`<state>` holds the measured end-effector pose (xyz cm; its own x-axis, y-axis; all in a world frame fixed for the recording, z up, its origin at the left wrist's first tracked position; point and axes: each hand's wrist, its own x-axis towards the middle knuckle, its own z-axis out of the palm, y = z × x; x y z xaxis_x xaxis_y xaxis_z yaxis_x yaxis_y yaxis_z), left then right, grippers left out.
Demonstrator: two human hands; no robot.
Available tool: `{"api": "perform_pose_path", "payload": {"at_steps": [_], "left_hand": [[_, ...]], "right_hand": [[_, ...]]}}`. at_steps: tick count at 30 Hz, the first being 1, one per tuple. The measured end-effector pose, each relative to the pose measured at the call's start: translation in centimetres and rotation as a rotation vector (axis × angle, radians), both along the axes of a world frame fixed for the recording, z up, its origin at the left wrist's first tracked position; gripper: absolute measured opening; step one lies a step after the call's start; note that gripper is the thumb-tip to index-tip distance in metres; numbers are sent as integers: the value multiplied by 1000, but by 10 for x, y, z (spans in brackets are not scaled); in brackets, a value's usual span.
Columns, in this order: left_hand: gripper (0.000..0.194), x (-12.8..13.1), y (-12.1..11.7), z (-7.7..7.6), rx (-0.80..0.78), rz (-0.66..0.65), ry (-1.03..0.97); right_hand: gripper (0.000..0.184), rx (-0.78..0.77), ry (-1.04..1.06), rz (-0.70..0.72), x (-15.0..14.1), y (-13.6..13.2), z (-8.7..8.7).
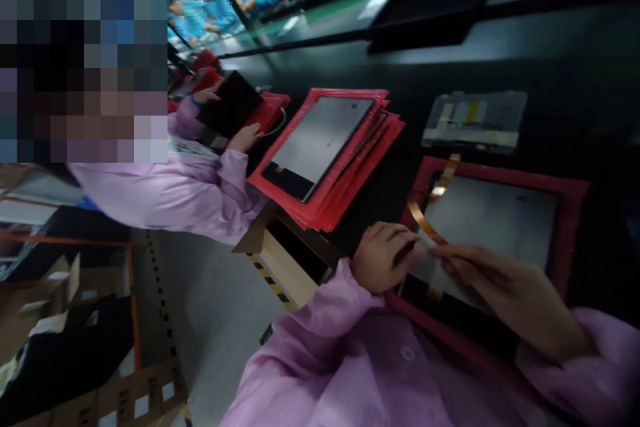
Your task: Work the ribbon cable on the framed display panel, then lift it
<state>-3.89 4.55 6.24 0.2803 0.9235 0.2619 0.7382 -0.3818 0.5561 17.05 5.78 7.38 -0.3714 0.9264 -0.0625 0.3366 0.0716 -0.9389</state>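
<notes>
The copper-coloured strip (pixel 423 219) is over the left part of the grey panel (pixel 500 220) in front of you, its free end curling up. Your right hand (pixel 510 287) pinches its lower end between thumb and fingers, and those fingertips cover where it ends. A second shiny piece (pixel 445 177) crosses the panel's far left corner; you cannot tell from here whether the two join. Your left hand (pixel 383 257) is just beside the panel's left edge, fingers curled and blurred, so whether it grips anything cannot be told. Your right hand and forearm hide much of the panel's near right part; its dark near strip runs out of sight beneath them. Under the panel lies a red sheet (pixel 573 227), its near edge partly covered by your pink clothing.

Just beyond is a clear case (pixel 475 121) with a yellow patch, its contents hard to make out. To your left, another grey panel (pixel 323 140) lies on a stack of red sheets (pixel 367 160). Past that, a co-worker's hand (pixel 245 138) is near a dark panel (pixel 233 103); coarse squares hide that person's head. An open cardboard box (pixel 295 267) stands below, partly behind your sleeve.
</notes>
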Motion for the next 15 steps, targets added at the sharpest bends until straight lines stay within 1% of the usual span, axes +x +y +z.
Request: {"api": "perform_pose_path", "payload": {"at_steps": [1,2,3,4,5,6,7,9,11,13,15], "left_hand": [[29,-1,-2,0,18,-12,-26],[27,-2,-5,1,52,-18,-64],[25,-4,-8,1,98,-17,-112],[23,-5,-12,2,137,-12,-142],[22,-6,-16,2,182,-10,-149],[22,-7,-20,1,224,-4,-142],[23,-7,-24,1,246,-1,-131],[26,-5,-33,0,251,-14,-91],[28,-1,-41,-4,252,-59,-50],[27,3,-45,-9,298,-118,-11],[23,5,-45,-15,357,-169,22]], "right_hand": [[18,-31,59,-29,-2,-1,2],[22,-82,137,-64,-4,-2,5],[32,-120,241,-92,-6,-2,6],[40,-153,324,-84,-7,-2,7],[44,-185,375,-75,-7,-1,7],[44,-194,383,-92,-7,0,6],[37,-198,373,-91,-6,2,4],[25,-153,343,-79,-4,3,2],[19,-30,325,-82,-2,3,2],[14,84,307,-107,-1,3,2],[12,103,297,-120,-1,3,3]]}}
